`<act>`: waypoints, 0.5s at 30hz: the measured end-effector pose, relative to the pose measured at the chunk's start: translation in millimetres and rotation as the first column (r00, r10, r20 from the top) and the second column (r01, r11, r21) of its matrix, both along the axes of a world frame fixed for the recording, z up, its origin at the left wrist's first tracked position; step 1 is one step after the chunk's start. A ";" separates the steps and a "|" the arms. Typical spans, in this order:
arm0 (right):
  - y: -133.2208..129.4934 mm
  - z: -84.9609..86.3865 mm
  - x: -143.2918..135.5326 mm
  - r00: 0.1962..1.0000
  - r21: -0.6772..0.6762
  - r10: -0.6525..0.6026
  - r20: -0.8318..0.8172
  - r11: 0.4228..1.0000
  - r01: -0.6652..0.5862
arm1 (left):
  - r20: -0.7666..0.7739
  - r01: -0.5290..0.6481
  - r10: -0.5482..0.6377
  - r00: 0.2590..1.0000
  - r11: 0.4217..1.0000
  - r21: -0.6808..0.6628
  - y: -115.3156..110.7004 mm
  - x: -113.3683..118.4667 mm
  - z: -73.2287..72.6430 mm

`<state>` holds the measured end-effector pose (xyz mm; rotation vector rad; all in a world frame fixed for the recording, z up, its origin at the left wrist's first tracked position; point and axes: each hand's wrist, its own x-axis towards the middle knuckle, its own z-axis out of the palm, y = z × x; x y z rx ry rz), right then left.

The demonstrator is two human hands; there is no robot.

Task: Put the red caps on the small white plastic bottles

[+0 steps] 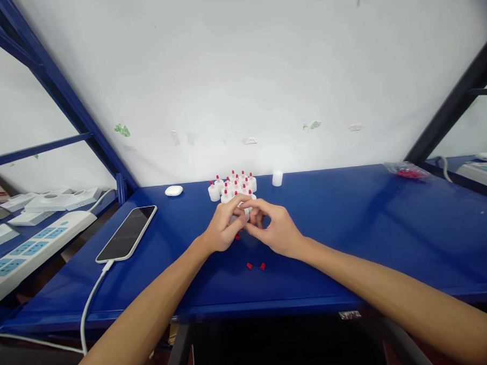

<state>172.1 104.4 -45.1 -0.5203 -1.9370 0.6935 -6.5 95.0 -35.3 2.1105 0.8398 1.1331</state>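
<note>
My left hand (pixel 226 224) and my right hand (pixel 278 229) meet over the table, fingers curled inward and fingertips close together. Between them is a small white plastic bottle (pixel 245 211), mostly hidden by the fingers; both hands are closed on it. Just behind, several white bottles with red tips (pixel 214 192) stand upright in a cluster. One red cap (pixel 236 236) lies beneath my left fingers. Nearer the front edge lie a second red cap (pixel 249 266) and a third red cap (pixel 263 266). To the right of the cluster, a white bottle (pixel 277 178) without a visible red tip stands apart.
A phone (pixel 127 234) with a charging cable (pixel 87 307) lies left on the blue table (pixel 350 226). Behind it sits a white earbud case (pixel 173 191). A clear bag with red pieces (pixel 406 171) lies at the far right. Power strips (pixel 40 248) and a blue frame (pixel 74 109) flank the left.
</note>
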 end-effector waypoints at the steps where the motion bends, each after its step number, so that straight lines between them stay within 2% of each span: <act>1: -1.3 0.3 0.1 1.000 -0.048 -0.008 -0.015 0.999 0.007 | 0.044 -0.031 0.031 0.999 0.999 -0.015 1.6 -0.4 -1.6; 3: -3.3 0.0 0.6 1.000 -0.076 -0.023 -0.016 0.997 0.022 | 0.160 -0.083 0.089 0.983 0.995 -0.046 5.1 -0.8 -4.7; 4: -3.8 -0.6 1.0 1.000 -0.047 -0.014 -0.003 0.999 0.014 | 0.222 -0.102 0.112 0.969 0.993 -0.058 6.7 -0.6 -5.8; 7: -3.1 -2.8 2.1 0.997 0.134 0.042 0.061 0.990 -0.050 | 0.361 -0.146 0.162 0.918 0.987 -0.073 9.9 1.7 -7.2; 11: -1.7 -3.3 3.2 0.982 0.292 -0.014 0.189 0.955 -0.042 | 0.392 -0.157 0.176 0.903 0.984 -0.078 9.0 6.5 -6.9; 15: -3.4 -1.4 2.4 0.934 0.319 -0.046 0.354 0.945 -0.074 | 0.404 -0.112 0.132 0.905 0.991 -0.071 7.4 9.6 -8.6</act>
